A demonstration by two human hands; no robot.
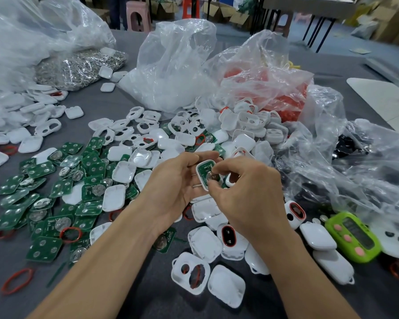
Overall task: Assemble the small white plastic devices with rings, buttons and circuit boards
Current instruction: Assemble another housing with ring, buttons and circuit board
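A white shell (199, 178) with a green circuit board (203, 169) seated in it is held at the centre, above the desk (115, 104), by the left hand (173, 183), fingers curled round it. The right hand (247, 192) is pinched on the board's round battery (210, 175). A few closed devices (228, 236) lie at five o'clock. Heaps of loose boards (42, 169) at nine o'clock and empty shells (249, 120) at one o'clock remain, so most of the work is judged undone.
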